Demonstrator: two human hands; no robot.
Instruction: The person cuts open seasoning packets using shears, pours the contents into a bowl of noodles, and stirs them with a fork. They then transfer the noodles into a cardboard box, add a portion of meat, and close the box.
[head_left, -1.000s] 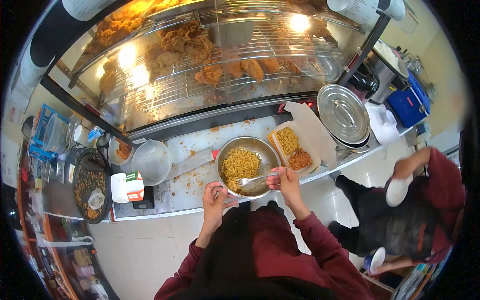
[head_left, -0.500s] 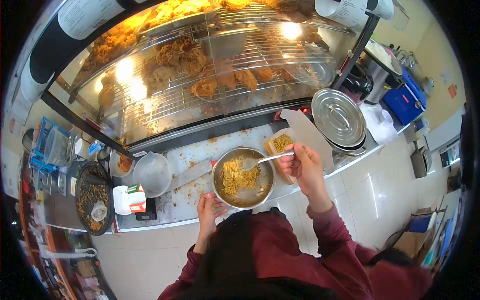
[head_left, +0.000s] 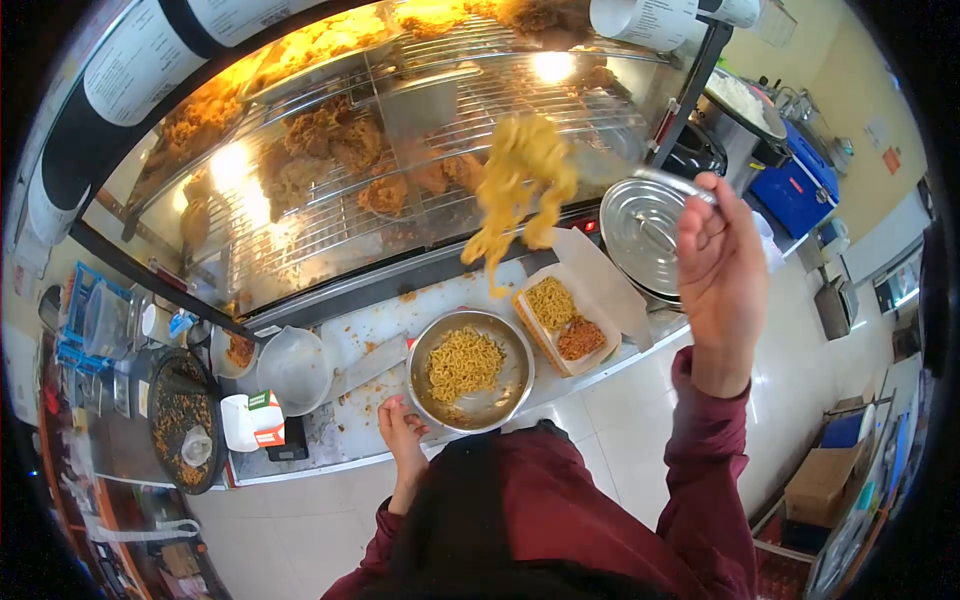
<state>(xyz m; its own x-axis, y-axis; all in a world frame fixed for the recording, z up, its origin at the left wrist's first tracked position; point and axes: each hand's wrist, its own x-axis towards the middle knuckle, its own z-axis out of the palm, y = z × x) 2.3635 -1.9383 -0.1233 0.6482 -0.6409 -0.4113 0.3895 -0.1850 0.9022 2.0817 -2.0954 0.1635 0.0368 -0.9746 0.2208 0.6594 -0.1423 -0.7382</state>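
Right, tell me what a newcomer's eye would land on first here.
First, the blurred clump of noodles held high on a fork by the right hand, in front of the lit case. Next, the fried chicken on the wire racks behind the glass. Then the open box just right of the steel bowl, with noodles and a reddish food inside.

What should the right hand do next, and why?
Probably ease the fork down toward the open box: the right hand holds it high, and a loose clump of hanging noodles trails strands that might slip off. The box, which already holds a noodle portion, looks the likeliest place to set them.
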